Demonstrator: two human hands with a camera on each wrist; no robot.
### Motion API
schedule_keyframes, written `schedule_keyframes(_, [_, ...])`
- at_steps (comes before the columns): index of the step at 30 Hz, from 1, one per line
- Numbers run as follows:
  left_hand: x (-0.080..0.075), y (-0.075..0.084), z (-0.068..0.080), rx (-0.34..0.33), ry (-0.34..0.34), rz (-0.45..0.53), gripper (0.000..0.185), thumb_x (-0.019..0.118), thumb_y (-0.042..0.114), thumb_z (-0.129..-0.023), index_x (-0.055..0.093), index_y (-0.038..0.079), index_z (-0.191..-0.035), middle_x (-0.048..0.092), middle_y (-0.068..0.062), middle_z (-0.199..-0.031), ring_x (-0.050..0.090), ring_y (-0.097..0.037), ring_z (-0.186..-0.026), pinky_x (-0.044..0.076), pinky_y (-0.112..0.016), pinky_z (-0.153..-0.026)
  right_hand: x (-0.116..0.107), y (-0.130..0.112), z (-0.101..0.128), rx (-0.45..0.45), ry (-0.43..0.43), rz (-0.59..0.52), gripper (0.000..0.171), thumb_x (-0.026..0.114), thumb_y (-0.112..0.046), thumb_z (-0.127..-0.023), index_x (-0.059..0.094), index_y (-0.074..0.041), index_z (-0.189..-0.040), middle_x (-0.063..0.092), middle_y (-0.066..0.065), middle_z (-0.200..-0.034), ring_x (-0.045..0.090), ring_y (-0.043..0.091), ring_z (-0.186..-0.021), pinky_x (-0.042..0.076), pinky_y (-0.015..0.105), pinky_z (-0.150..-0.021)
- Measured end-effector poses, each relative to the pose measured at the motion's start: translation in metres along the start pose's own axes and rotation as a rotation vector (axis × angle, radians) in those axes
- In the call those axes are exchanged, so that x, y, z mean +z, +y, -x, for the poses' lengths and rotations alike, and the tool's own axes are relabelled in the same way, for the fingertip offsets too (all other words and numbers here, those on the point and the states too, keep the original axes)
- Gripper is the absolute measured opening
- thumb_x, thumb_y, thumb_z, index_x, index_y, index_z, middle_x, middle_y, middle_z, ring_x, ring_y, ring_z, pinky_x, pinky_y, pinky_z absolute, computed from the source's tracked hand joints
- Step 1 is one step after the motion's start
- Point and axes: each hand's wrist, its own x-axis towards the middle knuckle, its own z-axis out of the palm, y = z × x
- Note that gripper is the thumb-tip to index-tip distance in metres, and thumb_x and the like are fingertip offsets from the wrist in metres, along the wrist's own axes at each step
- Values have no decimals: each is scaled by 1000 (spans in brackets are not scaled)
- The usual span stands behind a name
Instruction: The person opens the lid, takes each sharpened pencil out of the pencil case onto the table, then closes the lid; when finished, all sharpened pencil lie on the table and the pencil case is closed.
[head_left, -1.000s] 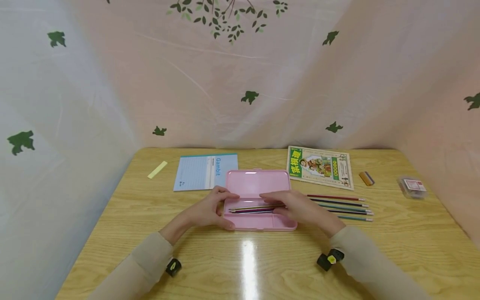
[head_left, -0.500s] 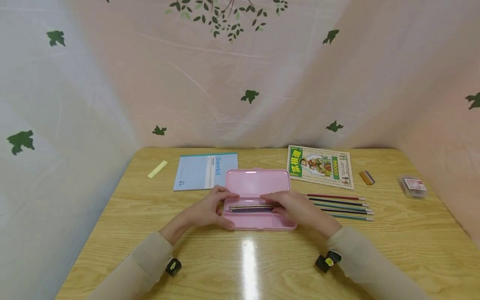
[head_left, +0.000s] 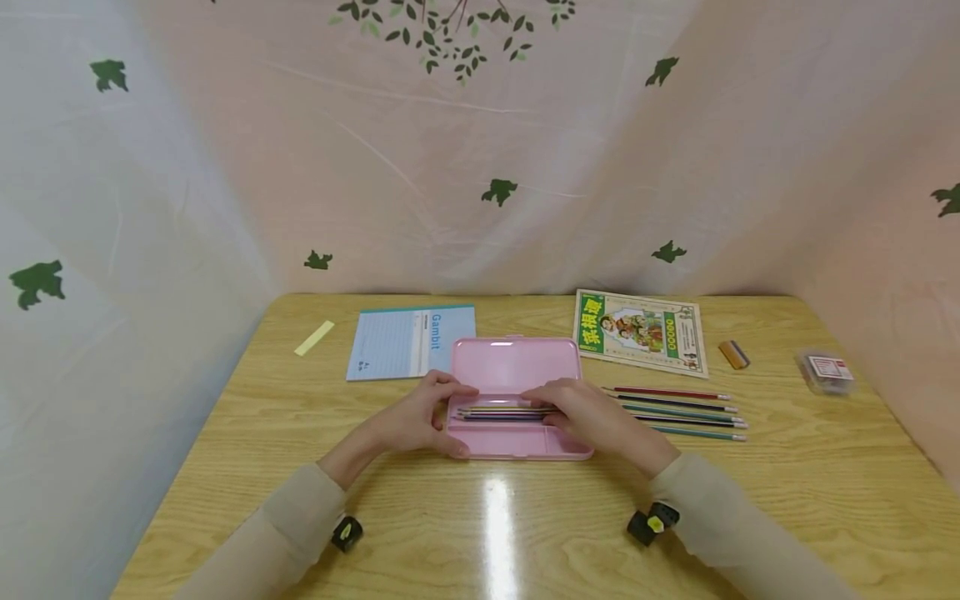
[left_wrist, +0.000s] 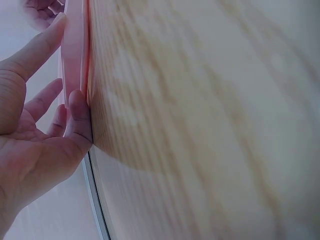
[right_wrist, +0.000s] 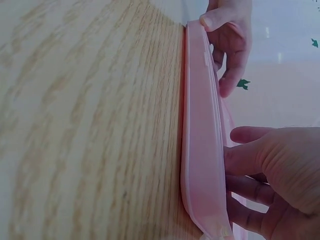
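An open pink pencil case (head_left: pixel 498 443) lies on the table with its lid (head_left: pixel 517 365) tipped back. My left hand (head_left: pixel 412 415) holds the case's left end, thumb at the near corner and fingers at the far side. Several pencils (head_left: pixel 502 413) lie side by side in the long back compartment, points to the left. Over their right ends is my right hand (head_left: pixel 592 414), its thumb and fingers reaching down into the case and gripping them there. In the right wrist view the case wall (right_wrist: pixel 204 125) hides the pencils and the fingertips (right_wrist: pixel 237 160) dip behind it.
Several more pencils (head_left: pixel 682 412) lie right of the case, erasers to the right. Behind are a blue notebook (head_left: pixel 390 346) and an illustrated booklet (head_left: pixel 637 333). A yellow strip (head_left: pixel 314 338) lies far left; a brown-and-blue small item (head_left: pixel 733 355) and a clear box (head_left: pixel 825 372) sit right.
The pencils in the case now lie straighter and closer together along the compartment. My right hand has shifted slightly left with them; the left hand stays on the case.
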Motion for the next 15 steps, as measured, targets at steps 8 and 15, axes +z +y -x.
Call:
schedule_keyframes(8, [-1,0,0,2,-3,-5,79,89,28,-79,53,15,-147,35,-8,-133,44,-22,-94,40,-32,-77,1,1,0,3,8,-25,35,75,2,-89,73,-9,-122,71,0,-105,65,14,-98,55,36,-86])
schedule_keyframes(15, [-1,2,1,-12,-6,-12,79,90,28,-79,53,16,-147,35,-6,-133,45,-22,-96,40,-32,-77,0,0,0,11,6,-29,33,75,2,-89,75,-8,-121,72,0,-105,66,14,-97,55,35,-86])
